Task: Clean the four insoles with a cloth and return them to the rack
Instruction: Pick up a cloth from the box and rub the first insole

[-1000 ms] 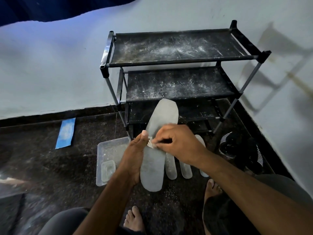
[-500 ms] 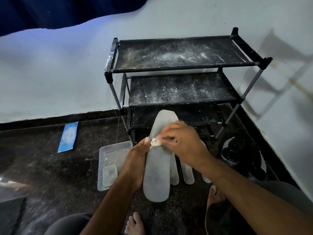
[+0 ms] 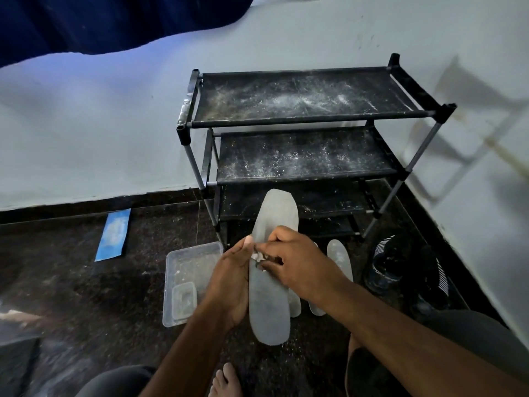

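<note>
**Wiping of one insole under way; three others wait on the floor**

The cleaning step is in hand. A grey insole (image 3: 270, 285) is held upright-tilted in front of the rack (image 3: 300, 121), its toe end toward 12 o'clock and its heel end toward 6 o'clock. It is gripped along its 9 o'clock edge by the left hand (image 3: 229, 282), thumb laid on the face and the other fingers curled behind. A small crumpled cloth (image 3: 259, 257) is pinched by the right hand (image 3: 297, 267) and pressed on the middle of the insole's face. At 3 o'clock of the held insole, the other insoles (image 3: 339, 257) lie on the floor (image 3: 86, 296), partly hidden by the right forearm; three appear to be there, and whether they are already clean cannot be told. The rack's shelves carry only white dust, so nothing is judged returned yet.

The next move is judged to call for strokes along the full length, with the left grip kept firm so the thin insole does not bend; then placing on a shelf.

Against the earlier pictures, the cloth is found nearly at the same mid-face spot, the right hand turned slightly, and the whole scene lower in view, which suggests a raised head. A clear plastic tray (image 3: 186, 282) sits at 9 o'clock of the left hand.
</note>
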Action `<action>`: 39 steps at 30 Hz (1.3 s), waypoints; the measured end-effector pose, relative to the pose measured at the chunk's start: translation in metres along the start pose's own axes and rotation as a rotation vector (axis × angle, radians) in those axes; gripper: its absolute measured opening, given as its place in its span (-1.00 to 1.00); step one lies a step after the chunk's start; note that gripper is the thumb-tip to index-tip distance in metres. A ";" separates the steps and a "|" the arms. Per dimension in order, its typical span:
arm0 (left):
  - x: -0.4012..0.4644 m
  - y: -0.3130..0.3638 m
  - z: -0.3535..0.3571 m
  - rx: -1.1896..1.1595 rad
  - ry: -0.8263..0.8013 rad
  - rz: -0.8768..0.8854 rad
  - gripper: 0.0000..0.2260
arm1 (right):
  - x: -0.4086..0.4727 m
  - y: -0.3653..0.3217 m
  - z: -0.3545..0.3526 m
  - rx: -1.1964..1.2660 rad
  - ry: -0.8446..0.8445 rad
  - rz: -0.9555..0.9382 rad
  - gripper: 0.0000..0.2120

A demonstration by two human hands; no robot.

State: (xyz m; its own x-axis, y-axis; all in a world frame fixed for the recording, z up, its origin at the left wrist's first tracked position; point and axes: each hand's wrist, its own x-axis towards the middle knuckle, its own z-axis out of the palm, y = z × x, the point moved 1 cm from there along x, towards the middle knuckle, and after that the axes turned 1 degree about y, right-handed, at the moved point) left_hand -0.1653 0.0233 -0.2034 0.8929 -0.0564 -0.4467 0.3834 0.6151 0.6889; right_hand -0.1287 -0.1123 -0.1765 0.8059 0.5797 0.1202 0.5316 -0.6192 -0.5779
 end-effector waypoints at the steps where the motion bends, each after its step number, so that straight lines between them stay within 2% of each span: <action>1: 0.000 -0.001 0.000 0.008 -0.001 0.001 -0.67 | 0.000 -0.001 0.000 0.001 -0.016 0.008 -0.76; 4: 0.002 -0.002 -0.002 0.088 0.012 0.042 -0.67 | 0.002 0.006 -0.011 0.090 0.056 0.081 -0.80; 9: 0.001 -0.004 -0.001 0.192 -0.014 0.067 -0.67 | 0.005 0.015 -0.023 -0.086 0.282 0.175 -0.85; 12: 0.002 -0.006 0.001 0.119 -0.032 0.055 -0.69 | -0.001 0.001 -0.003 -0.177 0.153 0.001 -0.84; 14: 0.004 -0.006 -0.001 0.054 -0.009 0.048 -0.70 | -0.002 -0.006 -0.001 -0.081 0.062 -0.007 -0.81; 17: 0.004 -0.005 -0.005 0.092 -0.006 0.049 -0.69 | 0.005 -0.002 -0.020 0.013 0.231 0.105 -0.82; 19: 0.003 -0.007 -0.004 0.138 -0.012 0.039 -0.67 | 0.009 0.002 -0.030 -0.021 0.318 0.173 -0.82; 22: 0.003 -0.008 -0.001 0.082 -0.007 0.016 -0.67 | 0.007 -0.006 -0.018 -0.095 0.183 0.078 -0.79; 25: 0.003 -0.006 0.000 -0.020 0.015 -0.022 -0.58 | -0.002 -0.013 0.000 -0.057 0.012 -0.055 -0.76; 27: 0.000 -0.002 0.001 -0.025 0.015 -0.055 -0.50 | -0.003 -0.012 0.010 -0.049 -0.058 -0.154 -0.79; 30: 0.000 0.001 0.001 0.003 0.035 -0.082 -0.52 | -0.003 -0.013 0.016 -0.068 -0.131 -0.217 -0.84; 32: 0.002 0.002 -0.002 0.001 0.045 -0.044 -0.57 | -0.001 -0.012 0.004 -0.061 -0.034 -0.188 -0.82; 35: 0.003 0.001 -0.003 0.073 0.056 -0.011 -0.61 | 0.007 -0.002 -0.022 0.080 0.154 -0.051 -0.84; 37: 0.003 -0.002 -0.001 0.100 0.053 -0.023 -0.63 | 0.009 0.002 -0.024 -0.066 0.156 0.036 -0.81; 39: 0.003 -0.005 0.001 0.081 0.043 -0.029 -0.65 | 0.005 0.001 -0.012 -0.140 0.154 -0.013 -0.81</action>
State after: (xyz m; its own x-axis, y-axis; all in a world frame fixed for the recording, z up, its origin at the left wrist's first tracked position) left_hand -0.1641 0.0197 -0.2079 0.8711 -0.0384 -0.4896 0.4280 0.5484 0.7184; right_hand -0.1211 -0.1159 -0.1668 0.8234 0.5071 0.2548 0.5646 -0.6862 -0.4586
